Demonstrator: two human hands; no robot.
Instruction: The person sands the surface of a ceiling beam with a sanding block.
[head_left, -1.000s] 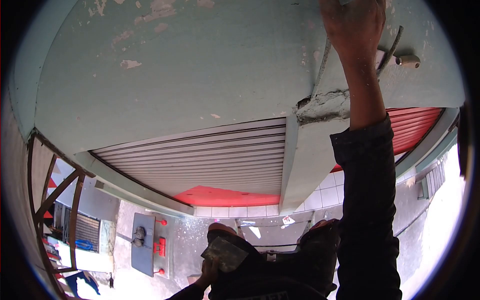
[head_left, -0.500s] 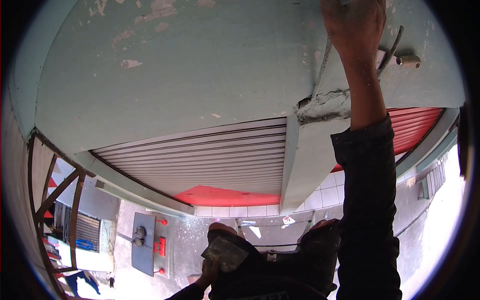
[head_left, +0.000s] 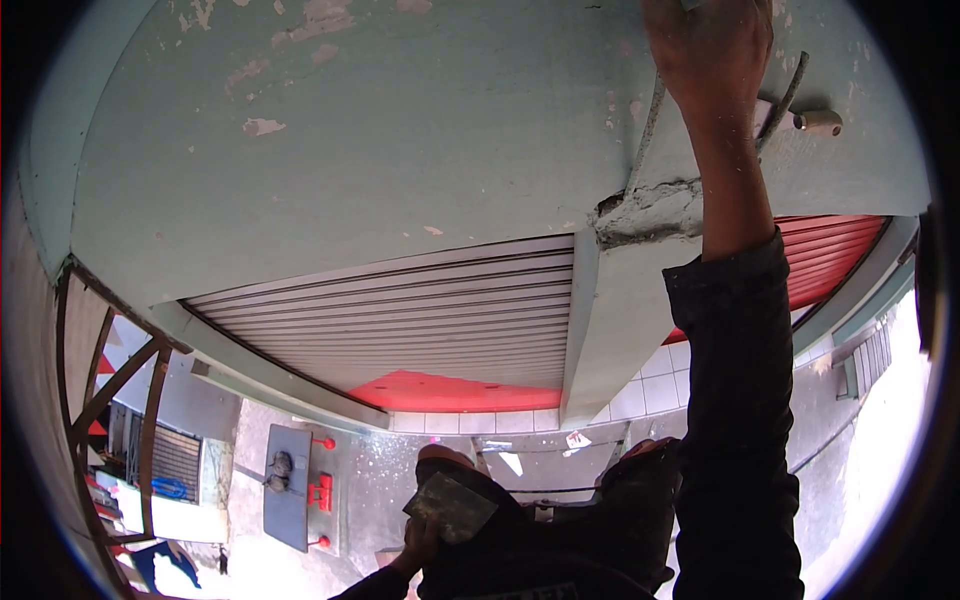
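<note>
My right hand (head_left: 710,45) is raised against the upper wall at the top edge. Its fingers look curled, but their tips and whatever they hold are cut off by the frame. Down by my lap, my left hand (head_left: 422,535) is closed on a flat, greyish, roughly rectangular plate (head_left: 455,507) with a smudged surface. The pale green wall (head_left: 400,120) has patches of peeled paint. Close to my right forearm, bent bare rods (head_left: 645,140) stick out above a broken concrete ledge (head_left: 655,212).
A short pipe stub (head_left: 820,123) projects from the wall at right. Below are a white roller shutter (head_left: 430,320) and a red shutter (head_left: 835,255). My feet are high above the ground, near a thin bar (head_left: 550,491). A grey table (head_left: 288,520) stands lower left, beside a metal frame (head_left: 155,430).
</note>
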